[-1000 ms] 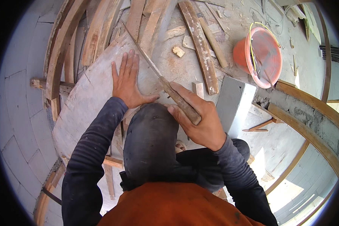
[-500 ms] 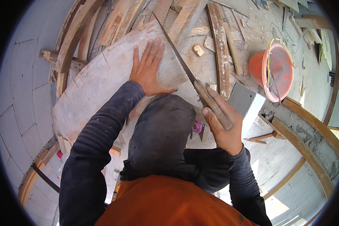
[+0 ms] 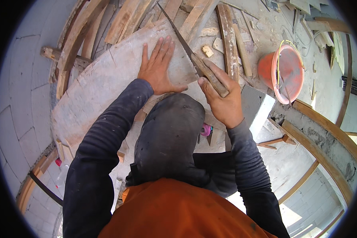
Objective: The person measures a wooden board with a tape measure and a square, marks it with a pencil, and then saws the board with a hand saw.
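Observation:
A handsaw with a wooden handle is gripped in my right hand. Its long dark blade runs up and to the left, against the right edge of a pale, worn wooden board. Flat on that board rests my left hand, fingers spread, near the cut edge. My raised knee, in dark trousers, is just below the board's near edge. Right of the saw stands a grey block, partly behind my right hand. A small pink and black object lies beside my knee.
An orange-red bucket with a yellow handle stands at the right. Several timber lengths lie beyond the board, and a paint-spotted plank lies to their right. Wood scraps litter the floor. A block wall rises on the left.
My right hand has pushed the saw forward and to the left along the board's edge, and the handle is now closer to the board. My left hand stays on the board.

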`<action>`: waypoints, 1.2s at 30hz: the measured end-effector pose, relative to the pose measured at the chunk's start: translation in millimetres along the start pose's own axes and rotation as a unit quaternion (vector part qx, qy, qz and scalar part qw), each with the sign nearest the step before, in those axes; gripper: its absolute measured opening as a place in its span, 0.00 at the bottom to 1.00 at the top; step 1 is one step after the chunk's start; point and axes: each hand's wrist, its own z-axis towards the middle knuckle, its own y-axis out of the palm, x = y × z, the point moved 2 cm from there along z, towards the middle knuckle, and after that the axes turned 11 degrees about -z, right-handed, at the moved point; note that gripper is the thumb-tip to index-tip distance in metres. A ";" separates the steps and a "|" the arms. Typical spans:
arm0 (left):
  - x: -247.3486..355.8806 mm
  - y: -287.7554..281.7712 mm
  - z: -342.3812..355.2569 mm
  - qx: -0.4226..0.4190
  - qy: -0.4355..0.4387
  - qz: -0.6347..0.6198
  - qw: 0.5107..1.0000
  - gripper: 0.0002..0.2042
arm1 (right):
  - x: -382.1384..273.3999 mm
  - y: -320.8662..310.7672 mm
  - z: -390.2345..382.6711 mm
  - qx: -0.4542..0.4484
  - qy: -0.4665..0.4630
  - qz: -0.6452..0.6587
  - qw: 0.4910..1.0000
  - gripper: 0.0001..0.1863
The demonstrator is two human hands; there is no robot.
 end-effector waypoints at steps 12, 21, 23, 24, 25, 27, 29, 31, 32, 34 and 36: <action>1.1 0.4 0.0 -0.006 -0.008 0.008 1.000 0.74 | -21.3 0.2 16.5 0.015 -0.026 0.007 1.000 0.24; -1.8 5.8 -0.8 -0.002 0.001 0.008 1.000 0.74 | -33.9 3.9 19.2 0.034 -0.048 -0.009 0.998 0.25; -1.6 4.0 -0.5 0.023 0.009 0.007 1.000 0.74 | -15.5 11.5 44.7 0.033 -0.042 -0.034 0.998 0.26; -1.9 4.0 -0.3 0.008 -0.002 0.012 1.000 0.74 | -4.6 11.9 50.1 0.032 -0.063 -0.022 0.997 0.26; -1.3 3.2 0.0 0.009 -0.001 0.016 1.000 0.73 | 9.7 12.6 55.7 0.029 -0.037 -0.034 0.998 0.27; -1.2 -0.3 4.7 0.027 -0.001 0.018 0.999 0.72 | 37.4 13.6 68.2 0.033 -0.076 -0.022 0.996 0.27; -1.4 -2.8 11.1 0.038 -0.016 0.021 0.999 0.71 | 62.9 16.5 87.3 0.044 -0.073 -0.061 0.994 0.27; -0.8 -3.6 17.7 0.053 -0.021 0.002 0.998 0.71 | 57.5 16.8 102.2 0.031 -0.089 -0.062 0.994 0.28; -1.6 -4.1 20.3 0.053 -0.028 0.001 0.998 0.71 | 62.6 15.0 107.2 0.003 -0.027 -0.058 0.998 0.28; -2.7 -3.8 22.6 0.048 -0.027 0.000 0.998 0.70 | 33.5 6.3 104.1 -0.052 0.019 -0.015 0.998 0.28; -4.6 -2.5 22.5 0.039 -0.029 -0.004 0.999 0.70 | 0.5 -2.4 82.9 -0.026 -0.008 -0.042 0.999 0.27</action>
